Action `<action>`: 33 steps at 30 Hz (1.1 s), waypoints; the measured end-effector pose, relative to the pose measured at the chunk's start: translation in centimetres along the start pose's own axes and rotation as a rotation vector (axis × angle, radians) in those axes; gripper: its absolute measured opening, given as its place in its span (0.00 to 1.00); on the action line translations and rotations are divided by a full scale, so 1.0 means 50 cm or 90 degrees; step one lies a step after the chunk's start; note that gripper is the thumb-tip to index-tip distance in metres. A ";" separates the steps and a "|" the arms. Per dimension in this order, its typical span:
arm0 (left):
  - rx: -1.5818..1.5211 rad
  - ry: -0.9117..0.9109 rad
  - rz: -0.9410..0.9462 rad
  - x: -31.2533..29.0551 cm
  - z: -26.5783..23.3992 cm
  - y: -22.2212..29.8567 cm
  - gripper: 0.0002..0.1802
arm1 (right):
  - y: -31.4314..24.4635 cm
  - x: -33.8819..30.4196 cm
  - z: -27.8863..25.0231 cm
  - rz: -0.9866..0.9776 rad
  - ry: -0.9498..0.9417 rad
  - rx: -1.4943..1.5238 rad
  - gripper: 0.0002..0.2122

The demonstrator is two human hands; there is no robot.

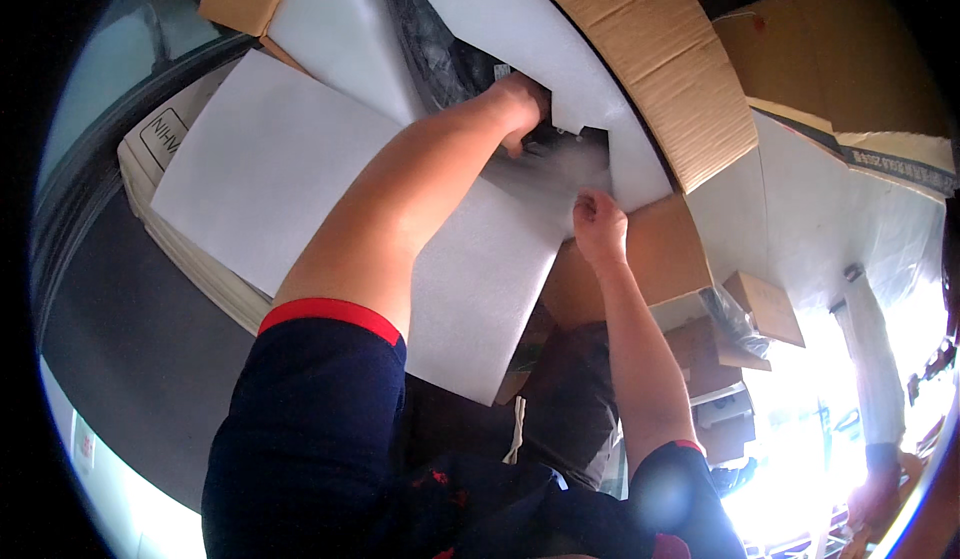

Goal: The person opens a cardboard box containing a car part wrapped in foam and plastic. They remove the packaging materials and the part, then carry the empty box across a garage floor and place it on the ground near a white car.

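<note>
My left hand (520, 106) reaches into a dark gap in the white foam packing (500, 9) of an opened cardboard box. Its fingers are mostly hidden there, next to a dark object (430, 44) wrapped in plastic; I cannot make out what that object is. Lower and to the right, my right hand (601, 227) is closed in a pinch at the edge of the gap, gripping a hazy, see-through plastic film (575, 169) that stretches toward the left hand. Beneath my left forearm lies a large white foam sheet (290, 149), which slopes down toward me.
The box's corrugated flap (670, 59) rises at the far right of the foam. A cream-coloured case edge (150, 164) and a dark grey panel (130, 309) lie at the left. Further cardboard boxes (765, 309) stand to the right, near a bright glare.
</note>
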State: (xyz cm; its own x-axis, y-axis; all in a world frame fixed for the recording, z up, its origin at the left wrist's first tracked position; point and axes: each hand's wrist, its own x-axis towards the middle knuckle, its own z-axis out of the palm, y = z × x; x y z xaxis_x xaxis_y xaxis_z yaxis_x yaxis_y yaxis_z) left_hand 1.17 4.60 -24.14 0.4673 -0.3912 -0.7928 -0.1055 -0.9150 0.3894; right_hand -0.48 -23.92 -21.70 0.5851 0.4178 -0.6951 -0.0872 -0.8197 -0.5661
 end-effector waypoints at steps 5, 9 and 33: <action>0.008 0.073 0.020 -0.001 0.020 -0.001 0.38 | -0.002 0.000 -0.005 -0.004 0.020 -0.038 0.09; 0.005 0.048 0.017 0.001 -0.004 0.006 0.38 | 0.010 0.005 -0.012 -0.030 0.025 -0.032 0.12; -1.239 0.728 -0.707 -0.146 0.195 0.080 0.24 | -0.344 0.217 0.116 -0.442 -0.087 -0.255 0.33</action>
State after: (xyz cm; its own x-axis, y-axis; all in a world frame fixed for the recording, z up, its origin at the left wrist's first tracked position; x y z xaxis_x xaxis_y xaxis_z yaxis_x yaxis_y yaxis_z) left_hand -11.20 2.86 -21.36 -0.0868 0.6778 -0.7301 0.5854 0.6277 0.5131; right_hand 2.66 -3.00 -22.06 0.2940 0.9056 -0.3058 0.5704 -0.4230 -0.7040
